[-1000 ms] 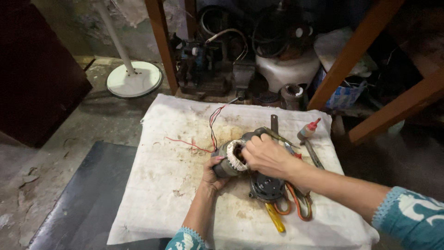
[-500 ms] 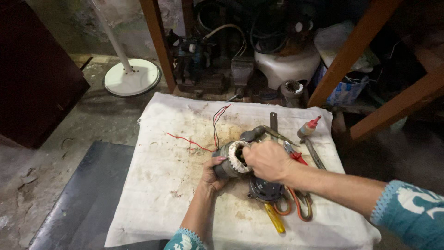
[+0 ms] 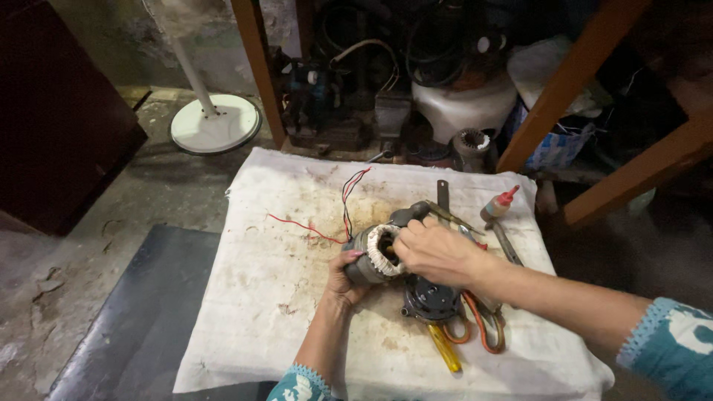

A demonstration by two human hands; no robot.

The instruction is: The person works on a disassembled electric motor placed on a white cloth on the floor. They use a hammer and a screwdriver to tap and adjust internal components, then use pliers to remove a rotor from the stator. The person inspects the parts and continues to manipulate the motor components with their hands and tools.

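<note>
Now, stained white cloth (image 3: 252, 297) covers my worktop | motor stator (image 3: 375, 252) sits mid-cloth, grey body, pale winding ring, red and black leads trailing left | left hand (image 3: 343, 278) fingers wrapped under it | right hand (image 3: 438, 252) fingers pinching at the winding's edge | winding work looks unfinished; pliers (image 3: 475, 334), yellow-handled screwdriver (image 3: 443, 347) lie beside.

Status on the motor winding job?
Done: stator is out of any housing, its red and black leads loose on the cloth. In hand: left hand grips the stator, right hand works at its winding. Left: black cover and pliers lie unused alongside.
</note>
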